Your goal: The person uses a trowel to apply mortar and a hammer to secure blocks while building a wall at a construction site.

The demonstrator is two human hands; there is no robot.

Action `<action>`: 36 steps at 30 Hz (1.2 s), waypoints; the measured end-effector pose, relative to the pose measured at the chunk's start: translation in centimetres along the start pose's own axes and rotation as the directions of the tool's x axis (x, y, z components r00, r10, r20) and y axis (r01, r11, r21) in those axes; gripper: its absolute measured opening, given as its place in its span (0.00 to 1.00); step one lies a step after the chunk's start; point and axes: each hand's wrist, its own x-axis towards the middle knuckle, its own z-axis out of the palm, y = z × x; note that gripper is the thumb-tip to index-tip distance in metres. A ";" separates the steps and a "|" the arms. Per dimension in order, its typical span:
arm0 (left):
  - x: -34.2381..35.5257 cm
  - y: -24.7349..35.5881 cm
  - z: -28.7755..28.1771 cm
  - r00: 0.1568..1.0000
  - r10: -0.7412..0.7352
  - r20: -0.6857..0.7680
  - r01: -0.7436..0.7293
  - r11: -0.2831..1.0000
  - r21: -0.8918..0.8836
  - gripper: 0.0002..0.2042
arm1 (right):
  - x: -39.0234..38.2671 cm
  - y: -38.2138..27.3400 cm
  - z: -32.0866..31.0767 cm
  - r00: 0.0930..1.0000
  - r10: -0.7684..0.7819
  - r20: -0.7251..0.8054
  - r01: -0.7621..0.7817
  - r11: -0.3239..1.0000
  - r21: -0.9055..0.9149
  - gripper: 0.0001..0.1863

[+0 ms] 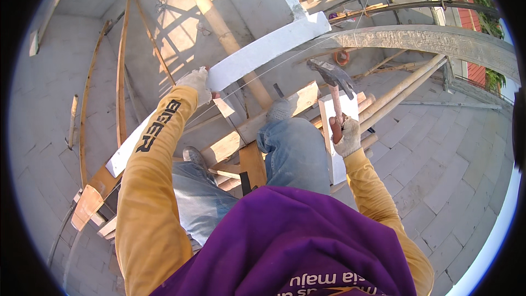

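My left hand [196, 83], in a pale work glove with bare fingertips, is closed across a long narrow white beam [268, 49]. Its thumb and fingers lie at opposite edges of the beam, which continues down-left behind my forearm. A thin string [279, 66] runs along the beam's near side. To the right, my gloved right hand [345, 138] grips the wooden handle of a hammer [336, 101]. The dark hammer head is raised away from the beam, above a white panel [335, 160] near my right knee.
My legs [298, 145] straddle timber framing. Bamboo poles [402, 90] stretch to the right, beside a grey beam [422, 38]. A thick bamboo post [219, 27] stands beyond the white beam. Slim wooden props [121, 71] lean at left. Grey block walls [438, 181] surround the area.
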 end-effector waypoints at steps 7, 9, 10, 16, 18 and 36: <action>-0.5 0.8 -0.7 1.000 -0.007 0.027 0.006 0.999 0.035 0.49 | -1.0 5.5 3.6 0.979 0.197 -0.054 -0.202 0.974 -0.102 0.24; -0.2 0.3 -0.5 1.000 -0.007 0.029 0.006 0.999 0.034 0.50 | -1.4 5.5 3.2 0.978 0.191 -0.080 -0.196 0.980 -0.048 0.27; 0.0 0.1 -0.2 1.000 -0.013 0.028 0.012 0.999 0.034 0.50 | -2.1 6.3 2.8 0.986 0.147 -0.080 -0.154 0.985 -0.081 0.25; 0.1 0.1 -0.2 0.998 -0.028 0.054 0.027 0.999 0.017 0.49 | -0.7 0.4 -0.3 0.977 0.080 -0.198 -0.034 0.975 0.222 0.12; 0.0 -0.1 -0.1 0.999 -0.017 0.044 0.017 1.000 0.011 0.49 | 0.9 -3.8 -1.9 0.977 0.036 -0.211 0.013 0.974 0.224 0.11; 0.3 -0.4 0.3 1.000 0.008 0.006 -0.008 1.000 -0.024 0.50 | -1.3 -0.8 2.3 0.941 0.309 -0.138 -0.295 0.949 0.112 0.26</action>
